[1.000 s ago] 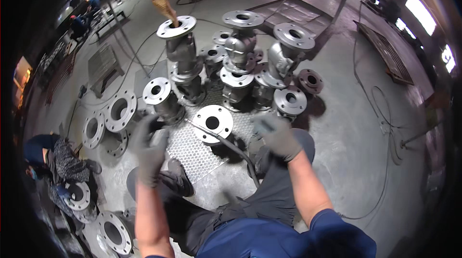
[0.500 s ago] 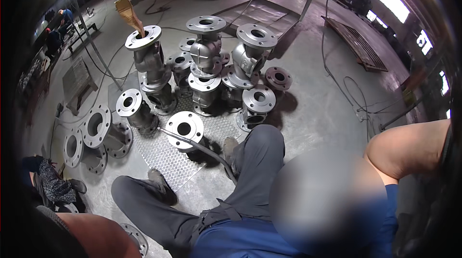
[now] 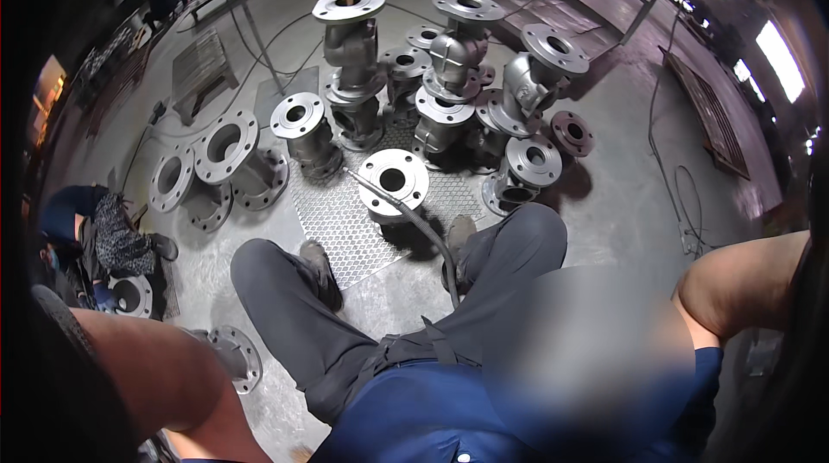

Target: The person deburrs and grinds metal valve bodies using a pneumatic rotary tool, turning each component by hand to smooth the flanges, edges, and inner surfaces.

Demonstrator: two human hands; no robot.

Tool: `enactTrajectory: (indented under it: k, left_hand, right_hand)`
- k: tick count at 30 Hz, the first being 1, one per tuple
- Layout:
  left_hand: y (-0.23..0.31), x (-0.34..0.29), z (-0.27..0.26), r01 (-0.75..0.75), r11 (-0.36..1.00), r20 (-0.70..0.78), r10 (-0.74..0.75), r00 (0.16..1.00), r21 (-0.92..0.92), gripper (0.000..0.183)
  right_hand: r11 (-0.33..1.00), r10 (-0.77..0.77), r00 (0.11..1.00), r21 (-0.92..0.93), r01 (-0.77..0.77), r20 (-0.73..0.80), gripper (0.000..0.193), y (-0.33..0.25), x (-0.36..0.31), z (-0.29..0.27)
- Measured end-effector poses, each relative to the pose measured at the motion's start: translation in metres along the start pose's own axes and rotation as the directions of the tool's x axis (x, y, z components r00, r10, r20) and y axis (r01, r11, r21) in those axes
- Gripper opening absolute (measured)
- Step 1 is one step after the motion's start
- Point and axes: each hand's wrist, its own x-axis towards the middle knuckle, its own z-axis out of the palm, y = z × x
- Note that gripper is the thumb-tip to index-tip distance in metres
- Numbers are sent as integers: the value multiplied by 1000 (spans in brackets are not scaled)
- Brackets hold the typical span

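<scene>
Flanged valve bodies (image 3: pixel 393 180): cast metal, dull grey, rough skin, faces machined smoother. Floor plate (image 3: pixel 341 221): patterned metal, faint sheen. Hose (image 3: pixel 414 225): matt black rubber. Concrete floor (image 3: pixel 622 195): smooth, slightly glossy. Trousers (image 3: pixel 294 307): dark matt cloth.

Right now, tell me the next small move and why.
Probably lower the right hand onto the hose, which lies between the legs and runs to the nearest flanged valve. The left forearm and right forearm are raised out to the sides, hands outside the picture; the hose lies untouched.
</scene>
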Motion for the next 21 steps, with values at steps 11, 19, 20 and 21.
enactTrajectory:
  k: [11, 19, 20, 21]
  left_hand:
    - [-51, 37, 3, 154, 969, -140, -183, 973, -193, 46]
    - [-38, 8, 40, 60, 938, -116, -105, 988, -341, 53]
    - [-33, -2, 45, 15, 936, -107, -56, 993, -352, 55]
    - [-25, -12, 49, 20, 952, -98, -52, 994, -306, 56]
  right_hand:
    - [869, -193, 979, 474, 141, 63, 17, -77, -12, 73]
    - [649, -298, 949, 751, 123, 103, 16, -109, -45, 97]
    - [620, -314, 943, 776, 116, 110, 16, -112, -53, 99]
    - [549, -343, 931, 831, 94, 121, 14, -114, -58, 100]
